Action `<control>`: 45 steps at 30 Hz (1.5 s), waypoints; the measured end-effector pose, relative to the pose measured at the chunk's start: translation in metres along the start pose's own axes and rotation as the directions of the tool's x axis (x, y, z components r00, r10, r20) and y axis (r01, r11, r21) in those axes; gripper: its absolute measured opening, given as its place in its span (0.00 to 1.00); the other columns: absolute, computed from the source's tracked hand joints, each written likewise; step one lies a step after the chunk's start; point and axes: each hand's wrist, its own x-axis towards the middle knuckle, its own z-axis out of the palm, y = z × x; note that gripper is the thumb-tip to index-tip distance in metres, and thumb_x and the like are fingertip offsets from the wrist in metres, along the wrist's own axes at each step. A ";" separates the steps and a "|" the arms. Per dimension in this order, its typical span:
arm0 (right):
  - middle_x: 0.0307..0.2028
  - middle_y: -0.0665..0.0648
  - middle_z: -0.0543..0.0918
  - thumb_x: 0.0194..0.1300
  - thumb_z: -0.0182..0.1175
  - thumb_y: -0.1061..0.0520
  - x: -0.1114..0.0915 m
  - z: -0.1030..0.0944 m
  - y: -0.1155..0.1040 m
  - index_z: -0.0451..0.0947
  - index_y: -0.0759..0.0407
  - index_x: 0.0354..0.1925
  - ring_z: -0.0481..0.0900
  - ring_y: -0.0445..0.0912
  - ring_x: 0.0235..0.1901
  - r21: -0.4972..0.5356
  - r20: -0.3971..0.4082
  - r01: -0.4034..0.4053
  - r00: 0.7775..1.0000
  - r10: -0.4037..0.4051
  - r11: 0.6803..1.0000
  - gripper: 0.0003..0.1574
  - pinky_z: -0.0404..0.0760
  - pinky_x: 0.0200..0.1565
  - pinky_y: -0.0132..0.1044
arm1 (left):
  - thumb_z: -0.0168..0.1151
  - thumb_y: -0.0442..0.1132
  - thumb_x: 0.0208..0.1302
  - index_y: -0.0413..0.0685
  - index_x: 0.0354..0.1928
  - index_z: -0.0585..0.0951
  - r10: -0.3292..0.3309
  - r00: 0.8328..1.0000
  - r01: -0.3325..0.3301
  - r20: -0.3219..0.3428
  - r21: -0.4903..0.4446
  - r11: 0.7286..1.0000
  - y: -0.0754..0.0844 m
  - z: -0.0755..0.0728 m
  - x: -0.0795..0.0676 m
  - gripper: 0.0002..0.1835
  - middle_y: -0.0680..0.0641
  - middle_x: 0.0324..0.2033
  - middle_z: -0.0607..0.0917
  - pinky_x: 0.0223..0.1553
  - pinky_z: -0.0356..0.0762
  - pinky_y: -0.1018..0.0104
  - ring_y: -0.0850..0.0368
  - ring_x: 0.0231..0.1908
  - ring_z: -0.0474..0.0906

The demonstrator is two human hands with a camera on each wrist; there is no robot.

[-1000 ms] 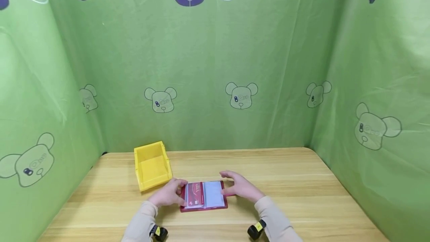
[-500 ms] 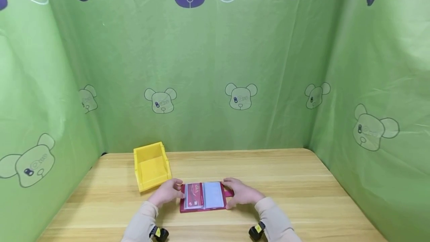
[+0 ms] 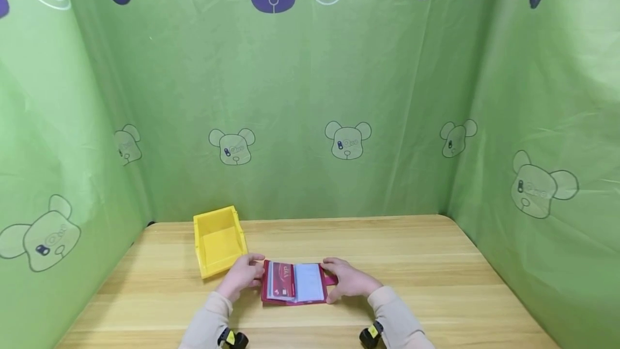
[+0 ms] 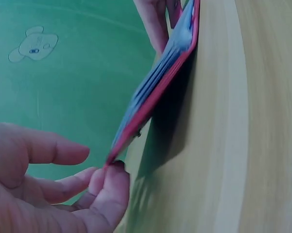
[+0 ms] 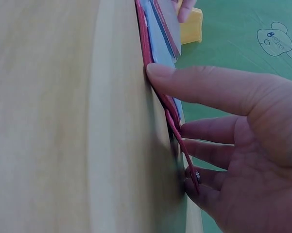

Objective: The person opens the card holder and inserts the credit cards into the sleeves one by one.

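An open red card holder (image 3: 325,300) lies on the table with a red VIP card (image 3: 283,280) in its left clear sleeve and a pale blue page at right. My left hand (image 3: 242,273) holds its left edge by the fingertips. In the left wrist view that cover (image 4: 153,99) tilts up from the wood, with one digit standing apart above it. My right hand (image 3: 351,279) holds the right side, thumb (image 5: 160,72) on the near edge and fingers toward the far edge. Beside those fingers sticks out a strap (image 5: 187,158) with a metal snap.
A yellow bin (image 3: 220,246) stands behind my left hand, close to it. The wooden table (image 3: 378,241) reaches back to a green curtain (image 3: 290,187) with bear prints, which also hangs at both sides.
My right hand has come down and taken hold of the holder's right side. My left thumb has left the card sleeve, and the left cover has risen off the table.
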 end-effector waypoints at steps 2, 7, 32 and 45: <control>0.71 0.71 0.60 0.39 0.75 0.57 0.000 0.000 0.000 0.62 0.71 0.68 0.55 0.67 0.71 -0.001 0.000 0.003 1.000 -0.003 1.000 0.58 0.56 0.70 0.66 | 0.51 0.26 0.61 0.25 0.61 0.68 0.020 1.000 -0.020 -0.013 -0.033 0.999 0.004 0.003 -0.001 0.25 0.36 0.42 0.78 0.40 0.86 0.57 0.52 0.36 0.80; 0.70 0.71 0.60 0.39 0.74 0.57 -0.001 -0.001 -0.001 0.63 0.72 0.67 0.56 0.67 0.70 -0.009 0.001 0.008 1.000 -0.008 1.000 0.59 0.56 0.70 0.66 | 0.51 0.23 0.60 0.24 0.60 0.69 0.104 0.994 -0.106 -0.025 -0.086 0.991 0.013 0.015 -0.003 0.24 0.34 0.43 0.79 0.41 0.86 0.57 0.55 0.35 0.80; 0.70 0.71 0.61 0.39 0.75 0.57 -0.002 -0.001 -0.002 0.63 0.70 0.68 0.57 0.68 0.70 0.016 -0.007 0.009 1.000 -0.009 1.000 0.58 0.57 0.68 0.68 | 0.68 0.26 0.51 0.31 0.57 0.76 0.302 0.915 -0.389 0.269 0.384 0.837 0.009 0.059 0.002 0.27 0.36 0.50 0.76 0.48 0.84 0.53 0.41 0.47 0.80; 0.38 0.60 0.81 0.41 0.72 0.65 -0.007 -0.020 0.007 0.74 0.71 0.56 0.76 0.47 0.33 0.139 -0.048 -0.074 0.996 0.081 0.988 0.40 0.82 0.36 0.41 | 0.72 0.30 0.48 0.33 0.55 0.79 0.264 0.930 -0.359 0.255 0.478 0.802 0.016 0.064 0.004 0.28 0.40 0.40 0.74 0.41 0.79 0.61 0.52 0.38 0.74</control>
